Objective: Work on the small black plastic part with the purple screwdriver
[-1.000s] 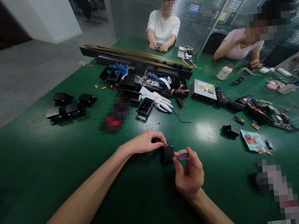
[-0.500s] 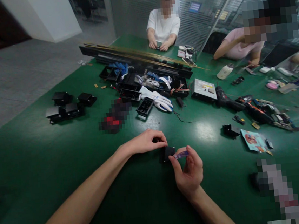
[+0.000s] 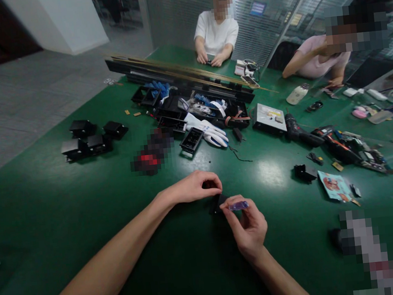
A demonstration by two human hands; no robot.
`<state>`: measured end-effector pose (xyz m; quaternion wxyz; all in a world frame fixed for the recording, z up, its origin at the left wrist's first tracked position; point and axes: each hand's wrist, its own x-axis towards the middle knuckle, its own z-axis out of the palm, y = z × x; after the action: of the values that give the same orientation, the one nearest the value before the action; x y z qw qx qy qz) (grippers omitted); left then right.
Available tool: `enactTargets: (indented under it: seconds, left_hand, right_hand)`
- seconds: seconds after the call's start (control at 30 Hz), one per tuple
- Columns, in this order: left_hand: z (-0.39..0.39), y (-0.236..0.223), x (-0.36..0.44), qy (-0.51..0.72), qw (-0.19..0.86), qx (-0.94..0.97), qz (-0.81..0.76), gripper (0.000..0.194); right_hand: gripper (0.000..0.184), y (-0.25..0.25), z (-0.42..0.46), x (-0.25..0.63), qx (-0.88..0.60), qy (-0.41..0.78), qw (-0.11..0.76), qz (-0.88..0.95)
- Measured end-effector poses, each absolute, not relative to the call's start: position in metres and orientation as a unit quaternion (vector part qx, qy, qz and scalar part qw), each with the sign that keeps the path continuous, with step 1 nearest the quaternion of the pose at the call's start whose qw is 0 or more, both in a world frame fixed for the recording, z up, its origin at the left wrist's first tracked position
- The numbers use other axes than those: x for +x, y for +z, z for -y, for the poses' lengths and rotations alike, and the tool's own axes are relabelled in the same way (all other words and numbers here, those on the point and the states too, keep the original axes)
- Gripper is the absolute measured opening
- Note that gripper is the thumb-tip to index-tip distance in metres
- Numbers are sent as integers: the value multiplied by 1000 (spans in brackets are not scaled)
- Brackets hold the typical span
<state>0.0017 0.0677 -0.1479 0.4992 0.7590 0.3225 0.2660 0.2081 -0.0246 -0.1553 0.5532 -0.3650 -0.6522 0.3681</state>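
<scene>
Close in on the green table point(image 3: 152, 263), my right hand point(image 3: 252, 225) was closed around a translucent purple handle point(image 3: 238, 206), its thumb and forefinger tips reaching a small black box point(image 3: 217, 203). The box sat between the two hands, partly hidden by those fingers. My left hand point(image 3: 198, 185) was curled, fingertips at the box's far edge; I couldn't tell whether they pinched it or merely steadied it.

I judged the box light and stiff, probably thin plastic or sheet metal, and apt to skid on the smooth tabletop if pressed from one side. Its opposite edges looked the best place to take hold. The handle seemed slim, hard and a little slippery (I'd have trusted its middle more than its end).

To the right of the right hand lay a teal packet point(image 3: 335, 185), beside a black bracket point(image 3: 305, 173). Beyond the hands were an open black tray point(image 3: 191, 141) and a white glove point(image 3: 205, 130); farther out to the left of the left hand stood a group of black boxes point(image 3: 87, 144). Ahead and right were a drill point(image 3: 299, 133) and a metal case point(image 3: 269, 118). Long dark strips point(image 3: 183, 77) lay beyond, with a person in a white shirt point(image 3: 216, 32) seated past them.
</scene>
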Motion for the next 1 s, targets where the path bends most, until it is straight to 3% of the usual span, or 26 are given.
enactTargets:
  seconds: [0.67, 1.0]
  left_hand:
    - [-67, -147, 1, 268, 497, 763, -316, 13]
    - [-68, -150, 0, 282, 486, 783, -266, 26]
  right_hand:
    - [14, -154, 22, 211, -387, 394, 504, 664]
    - [13, -148, 22, 210, -368, 370, 487, 700]
